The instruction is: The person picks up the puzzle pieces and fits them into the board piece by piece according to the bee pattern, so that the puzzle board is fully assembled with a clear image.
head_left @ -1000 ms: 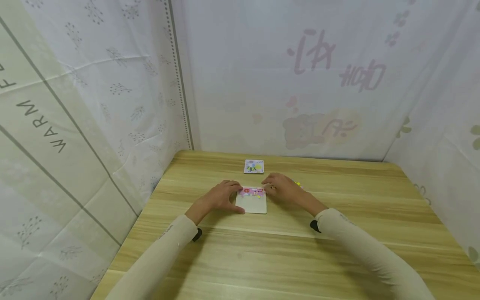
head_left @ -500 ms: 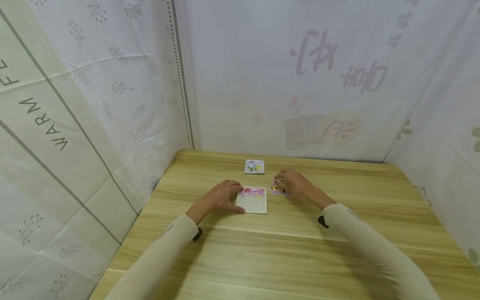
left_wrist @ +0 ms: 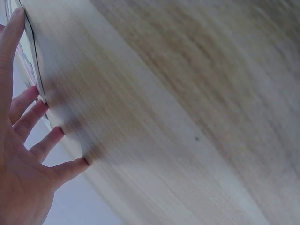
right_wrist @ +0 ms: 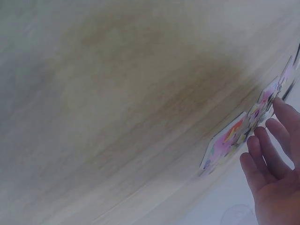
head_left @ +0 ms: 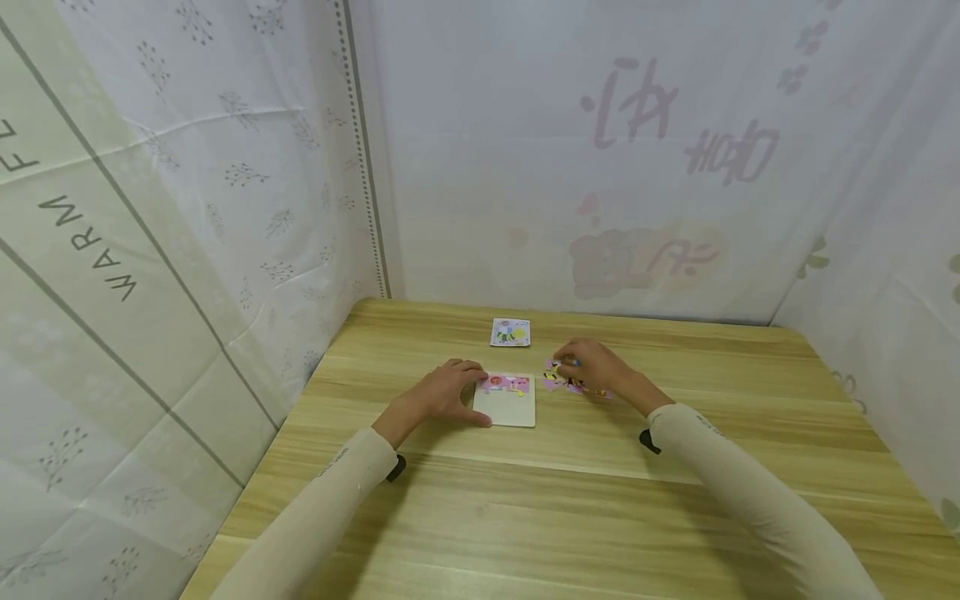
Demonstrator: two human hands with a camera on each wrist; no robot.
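Note:
A square white puzzle tray [head_left: 505, 411] lies on the table, with pink puzzle pieces [head_left: 512, 383] along its far side. My left hand [head_left: 442, 393] rests at the tray's left side, thumb and forefinger spread along it. In the left wrist view, the left fingers [left_wrist: 47, 143] are splayed, several tips touching the table. Over several loose puzzle pieces [head_left: 552, 383], pink with yellow and black, is my right hand [head_left: 597, 367]. The right wrist view has its fingertips at the loose pieces [right_wrist: 225, 140]; no lifted piece is visible. The hand partly covers them.
A small square picture card [head_left: 511, 332] with a green-striped bee lies behind the tray. The wooden table [head_left: 480, 517] extends toward the person. A patterned cloth [head_left: 495, 167] hangs behind it, with more cloth at both sides.
My right hand has moved from the tray's far right corner rightward to the loose pieces, uncovering some of them. Between the last two frames it shifts only slightly. The left hand stays at the tray.

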